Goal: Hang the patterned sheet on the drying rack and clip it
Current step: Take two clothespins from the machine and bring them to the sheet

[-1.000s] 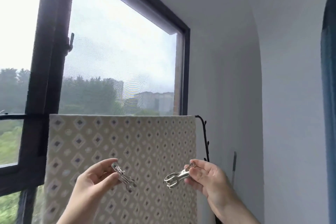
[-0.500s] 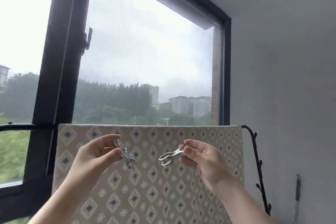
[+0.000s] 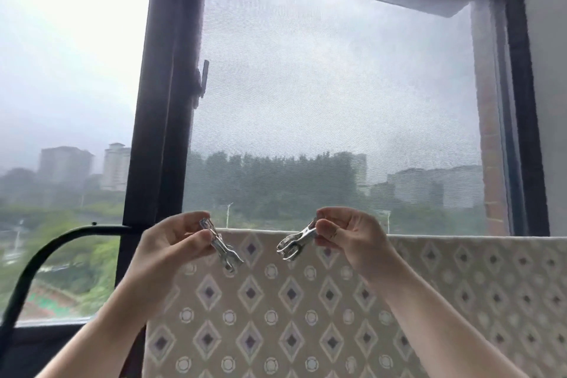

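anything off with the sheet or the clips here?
Nothing stands out. The beige diamond-patterned sheet hangs flat over the rail; the left hand and right hand each hold a metal clip, neither attached yet.

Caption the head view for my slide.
Each hand, left and right, holds a metal clip at the hung sheet's top edge.

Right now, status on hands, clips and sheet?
Left hand and right hand each pinch a metal clip. Patterned sheet draped over rack, unclipped. Nothing blocking.
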